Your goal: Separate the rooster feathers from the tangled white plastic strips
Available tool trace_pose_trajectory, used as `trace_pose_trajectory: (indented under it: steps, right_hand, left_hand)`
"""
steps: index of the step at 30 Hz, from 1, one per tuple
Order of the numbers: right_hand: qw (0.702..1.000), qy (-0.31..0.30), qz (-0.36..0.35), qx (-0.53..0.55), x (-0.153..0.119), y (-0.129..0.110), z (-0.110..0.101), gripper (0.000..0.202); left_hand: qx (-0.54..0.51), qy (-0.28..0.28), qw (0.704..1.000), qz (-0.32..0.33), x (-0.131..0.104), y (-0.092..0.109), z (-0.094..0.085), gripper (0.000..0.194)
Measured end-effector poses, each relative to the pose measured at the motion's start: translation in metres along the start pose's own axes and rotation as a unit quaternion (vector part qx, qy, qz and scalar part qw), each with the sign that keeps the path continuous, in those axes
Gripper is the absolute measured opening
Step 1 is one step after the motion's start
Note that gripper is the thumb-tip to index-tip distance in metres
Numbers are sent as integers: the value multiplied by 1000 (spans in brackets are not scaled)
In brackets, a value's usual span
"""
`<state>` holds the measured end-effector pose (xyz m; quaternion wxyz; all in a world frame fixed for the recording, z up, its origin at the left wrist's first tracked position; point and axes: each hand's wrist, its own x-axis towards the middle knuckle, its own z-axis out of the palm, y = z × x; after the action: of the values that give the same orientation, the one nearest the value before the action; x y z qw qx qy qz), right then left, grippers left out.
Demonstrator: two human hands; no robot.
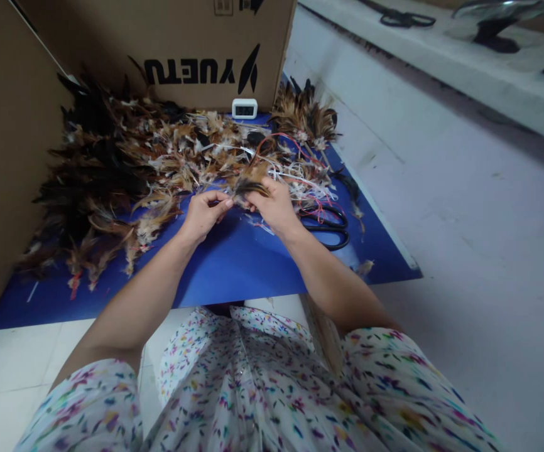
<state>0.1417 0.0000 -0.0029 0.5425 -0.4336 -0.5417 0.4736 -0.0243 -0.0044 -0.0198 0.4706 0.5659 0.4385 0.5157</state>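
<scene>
My right hand (274, 204) is closed round a small bunch of brown and black feathers (252, 184) above the blue table top (239, 263). On the other side, my left hand (206, 213) pinches at the base of that bunch with thumb and forefinger. What lies right between those fingertips is too small to make out. Black-handled scissors (331, 229) rest just right of my right hand, their blades hidden. Tangled white and pink ties (300, 179) lie behind that hand. A large heap of loose feathers (159, 150) spreads behind and to the left of my hands.
Behind the heap stands a large cardboard box (182, 37), with a small white digital clock (244, 108) before it. A feather bundle (304, 113) sits at the back right. The white wall (441, 188) borders the right side, with a ledge (441, 50) holding dark items.
</scene>
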Motion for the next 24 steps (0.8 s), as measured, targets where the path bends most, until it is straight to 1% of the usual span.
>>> trace_pose_trajectory:
  steps: [8,18,24]
  right_hand:
    - [1000,-6,4,25,0,2,1,5]
    - [999,1,-16,32,0,3,1,14]
    - [999,-12,-24,39,0,1,1,20]
  left_hand:
    - [4,9,1000,4,1,-3,-1,50]
    - [3,3,1000,14,1,-2,-1,42]
    - [-3,-3,1000,12,3,-5,-2,37]
